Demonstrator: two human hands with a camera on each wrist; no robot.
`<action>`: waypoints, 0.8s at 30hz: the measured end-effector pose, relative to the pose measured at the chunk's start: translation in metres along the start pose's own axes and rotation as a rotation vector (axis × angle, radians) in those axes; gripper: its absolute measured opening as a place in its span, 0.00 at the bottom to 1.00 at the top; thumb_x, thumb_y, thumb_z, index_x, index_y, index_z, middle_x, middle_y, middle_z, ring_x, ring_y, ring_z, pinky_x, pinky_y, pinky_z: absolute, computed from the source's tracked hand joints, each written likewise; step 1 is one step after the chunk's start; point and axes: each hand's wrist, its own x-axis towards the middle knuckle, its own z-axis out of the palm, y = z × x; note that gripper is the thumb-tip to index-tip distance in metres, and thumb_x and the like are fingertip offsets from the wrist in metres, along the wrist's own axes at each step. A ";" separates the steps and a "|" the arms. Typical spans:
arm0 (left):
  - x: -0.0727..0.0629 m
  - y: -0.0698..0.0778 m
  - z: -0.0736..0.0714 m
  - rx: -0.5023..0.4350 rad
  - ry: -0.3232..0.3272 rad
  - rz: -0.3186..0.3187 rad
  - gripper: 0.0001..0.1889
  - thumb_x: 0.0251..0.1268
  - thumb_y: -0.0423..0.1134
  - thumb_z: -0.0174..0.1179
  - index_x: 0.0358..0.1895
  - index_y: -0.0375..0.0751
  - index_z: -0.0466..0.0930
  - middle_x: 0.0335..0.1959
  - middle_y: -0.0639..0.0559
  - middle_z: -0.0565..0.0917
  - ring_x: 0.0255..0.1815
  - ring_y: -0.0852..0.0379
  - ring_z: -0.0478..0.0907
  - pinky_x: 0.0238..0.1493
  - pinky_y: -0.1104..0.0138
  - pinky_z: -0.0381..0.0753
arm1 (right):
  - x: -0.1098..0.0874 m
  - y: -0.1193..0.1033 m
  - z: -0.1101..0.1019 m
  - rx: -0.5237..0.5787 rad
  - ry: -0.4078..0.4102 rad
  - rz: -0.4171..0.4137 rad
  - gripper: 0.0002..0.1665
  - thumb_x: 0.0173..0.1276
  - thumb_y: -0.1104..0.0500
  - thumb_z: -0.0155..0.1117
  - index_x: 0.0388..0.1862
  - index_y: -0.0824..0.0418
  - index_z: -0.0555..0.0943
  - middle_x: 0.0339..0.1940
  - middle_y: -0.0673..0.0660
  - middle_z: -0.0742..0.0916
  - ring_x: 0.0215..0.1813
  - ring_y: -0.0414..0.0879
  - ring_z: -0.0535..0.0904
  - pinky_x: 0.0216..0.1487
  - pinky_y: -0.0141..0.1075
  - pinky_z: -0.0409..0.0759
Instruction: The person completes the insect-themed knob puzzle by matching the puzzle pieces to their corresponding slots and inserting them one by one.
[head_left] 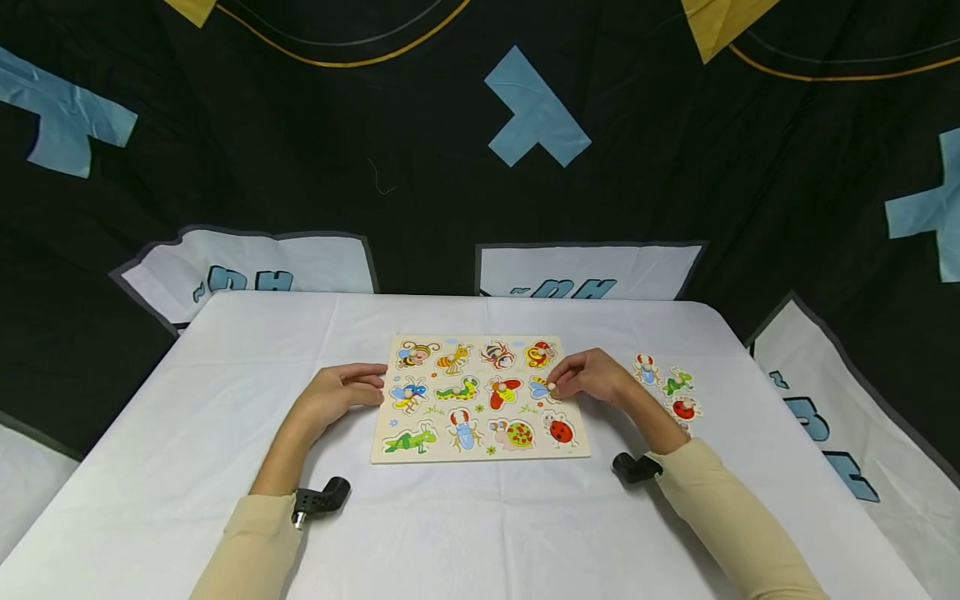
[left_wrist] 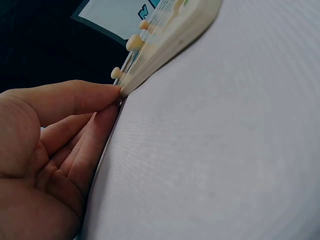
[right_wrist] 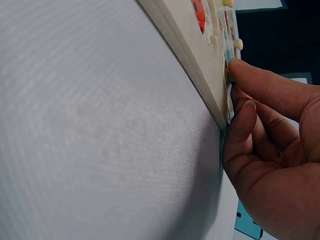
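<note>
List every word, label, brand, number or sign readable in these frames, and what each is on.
Left white panel: seemingly "n H" in blue, cut off below.
Centre white panel: likewise "n H", cut off below.
Right white panel: blue lettering, slanted and partial; I can't read it.
Puzzle board: no readable words.

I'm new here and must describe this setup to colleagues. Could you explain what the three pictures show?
No robot here: a person in beige sleeves works bare-handed. The wide picture comes from a head-worn camera looking forward and down; the two close ones come from a black camera on each wrist. A pale, wooden-looking board with colourful bug pictures lies on the white cloth-covered table. Loose, colourful bug-shaped pieces lie right of it. The left hand touches the board's left edge. The right hand pinches a blue-winged dragonfly piece at the board's right side.
</note>
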 end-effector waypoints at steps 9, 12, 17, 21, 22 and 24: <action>-0.001 0.000 0.000 0.002 0.003 0.004 0.30 0.58 0.38 0.72 0.67 0.44 0.78 0.54 0.46 0.87 0.49 0.60 0.85 0.64 0.56 0.71 | 0.000 0.000 0.001 0.000 0.005 0.007 0.14 0.53 0.63 0.80 0.39 0.65 0.89 0.26 0.49 0.86 0.33 0.43 0.77 0.38 0.35 0.75; -0.001 0.000 0.001 -0.001 0.003 -0.001 0.30 0.58 0.38 0.72 0.67 0.44 0.78 0.54 0.46 0.87 0.49 0.59 0.85 0.65 0.55 0.71 | -0.002 0.002 -0.001 0.012 0.000 0.010 0.16 0.53 0.62 0.80 0.42 0.64 0.89 0.28 0.51 0.87 0.34 0.44 0.78 0.41 0.35 0.75; -0.001 0.000 0.001 0.000 0.005 -0.002 0.30 0.58 0.37 0.71 0.67 0.44 0.78 0.54 0.45 0.87 0.49 0.59 0.85 0.65 0.56 0.71 | -0.007 0.006 -0.007 0.029 0.002 0.014 0.20 0.56 0.59 0.79 0.47 0.63 0.88 0.34 0.54 0.90 0.37 0.44 0.79 0.44 0.36 0.75; 0.000 0.000 0.001 -0.003 0.004 0.000 0.30 0.58 0.37 0.71 0.67 0.44 0.78 0.54 0.45 0.87 0.50 0.58 0.85 0.65 0.55 0.71 | -0.012 0.008 -0.016 0.055 0.022 0.045 0.20 0.59 0.59 0.77 0.51 0.63 0.87 0.36 0.53 0.90 0.38 0.45 0.81 0.44 0.37 0.76; 0.000 0.000 0.001 -0.002 0.004 0.001 0.30 0.58 0.37 0.71 0.67 0.44 0.79 0.54 0.45 0.87 0.49 0.58 0.85 0.65 0.55 0.70 | -0.013 0.008 -0.018 0.056 0.031 0.057 0.20 0.60 0.59 0.76 0.51 0.62 0.87 0.36 0.52 0.90 0.38 0.45 0.81 0.44 0.38 0.76; 0.000 0.000 0.000 0.002 0.006 0.002 0.30 0.58 0.37 0.71 0.67 0.44 0.79 0.54 0.46 0.87 0.49 0.59 0.85 0.64 0.56 0.71 | -0.015 0.008 -0.023 0.056 0.050 0.077 0.20 0.61 0.58 0.75 0.52 0.61 0.87 0.35 0.51 0.89 0.39 0.48 0.80 0.44 0.39 0.76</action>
